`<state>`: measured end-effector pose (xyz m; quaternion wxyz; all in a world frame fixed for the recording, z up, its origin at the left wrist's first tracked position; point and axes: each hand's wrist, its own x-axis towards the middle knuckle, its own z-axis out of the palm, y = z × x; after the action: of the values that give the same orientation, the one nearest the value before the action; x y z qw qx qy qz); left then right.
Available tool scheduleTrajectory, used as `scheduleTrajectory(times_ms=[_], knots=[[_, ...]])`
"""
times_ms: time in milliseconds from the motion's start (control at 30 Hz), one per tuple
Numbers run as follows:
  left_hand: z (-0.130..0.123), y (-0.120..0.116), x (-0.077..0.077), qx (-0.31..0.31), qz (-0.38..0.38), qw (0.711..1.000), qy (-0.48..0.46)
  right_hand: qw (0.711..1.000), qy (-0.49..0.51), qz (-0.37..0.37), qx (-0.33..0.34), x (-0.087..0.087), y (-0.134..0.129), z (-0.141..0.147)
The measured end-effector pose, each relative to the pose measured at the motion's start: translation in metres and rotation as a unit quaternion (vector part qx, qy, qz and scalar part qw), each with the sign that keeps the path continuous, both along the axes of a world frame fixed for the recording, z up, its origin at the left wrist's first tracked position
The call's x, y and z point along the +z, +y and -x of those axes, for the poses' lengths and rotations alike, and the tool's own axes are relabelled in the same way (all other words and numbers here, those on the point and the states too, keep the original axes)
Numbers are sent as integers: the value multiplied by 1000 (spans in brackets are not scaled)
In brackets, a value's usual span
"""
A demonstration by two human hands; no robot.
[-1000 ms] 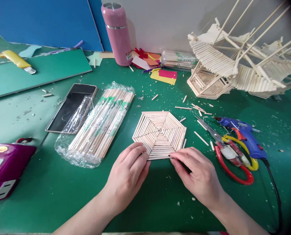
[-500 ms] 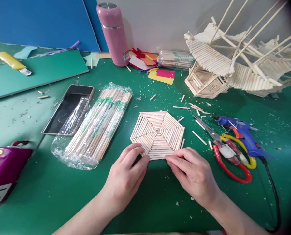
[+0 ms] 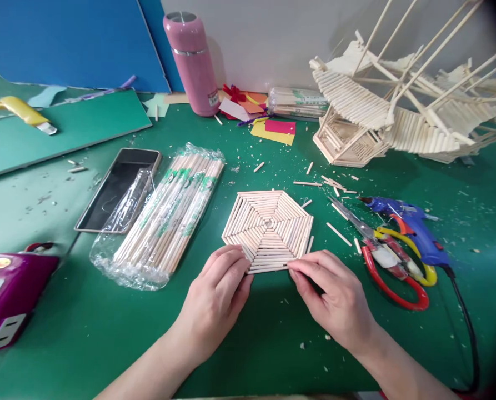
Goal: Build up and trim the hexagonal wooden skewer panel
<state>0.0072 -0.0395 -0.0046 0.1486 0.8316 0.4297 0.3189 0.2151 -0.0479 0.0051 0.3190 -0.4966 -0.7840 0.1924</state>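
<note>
A flat hexagonal panel of thin wooden sticks (image 3: 272, 225) lies on the green table (image 3: 248, 344), its sticks ringed around a small centre hole. At its lower left corner my left hand (image 3: 216, 297) is closed, fingertips pressed on the panel's edge. My right hand (image 3: 337, 297) pinches at the lower right corner, thumb and index finger at the end of the outermost stick. A short loose stick (image 3: 310, 244) lies beside the panel's right edge, close to my right hand.
Scissors (image 3: 372, 239) and a blue glue gun (image 3: 414, 222) lie at right, before a large stick model (image 3: 356, 111). Bagged sticks (image 3: 173, 211), a phone (image 3: 118, 183) and a purple power strip (image 3: 14, 294) are at left; a pink bottle (image 3: 193, 72) stands behind.
My right hand's fingertips have shifted slightly right and up along the panel's lower edge. My left fingers have moved a little on the lower left corner. The view has shifted slightly.
</note>
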Motion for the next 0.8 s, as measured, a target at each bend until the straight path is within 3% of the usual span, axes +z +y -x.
scheduleTrajectory(times_ms=[533,800], knots=[[5,-1,0,-14,1,999,39,998,-54,16,23,-1,-2,1],[2,-2,3,-14,-6,998,54,996,67,36,-38,2,-2,0]])
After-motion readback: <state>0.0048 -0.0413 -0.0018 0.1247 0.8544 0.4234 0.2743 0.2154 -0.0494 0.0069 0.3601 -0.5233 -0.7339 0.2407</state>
